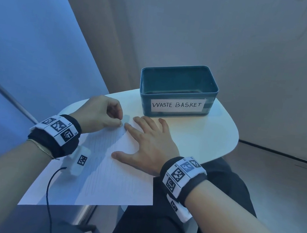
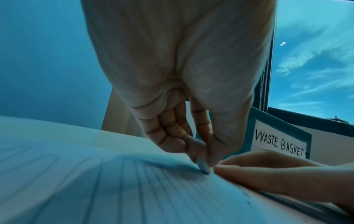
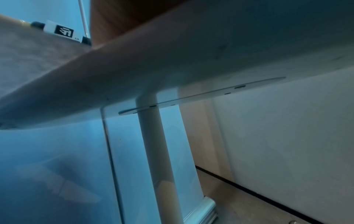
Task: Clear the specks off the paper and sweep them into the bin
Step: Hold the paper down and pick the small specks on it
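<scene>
I am pinching a small pale eraser (image 2: pixel 204 166) in my left hand (image 1: pixel 100 113), its tip touching the lined paper (image 1: pixel 100 178). My right hand (image 1: pixel 147 145) is lying flat, fingers spread, pressing the sheet. The specks are too small to see clearly. The bin (image 1: pixel 178 88) is standing just behind, its bottom partly hidden.

Looks like an office or meeting nook, staged for recording. Small white pedestal table (image 1: pixel 215 137), plain pale partition walls (image 1: pixel 238 39), dark baseboard strip (image 1: pixel 281 156), hard floor (image 1: pixel 287 184). Teal bin (image 1: pixel 176 100) hand-labelled "WASTE BASKET". Window with bead-chain blind (image 2: pixel 265 84), sky outside.
</scene>
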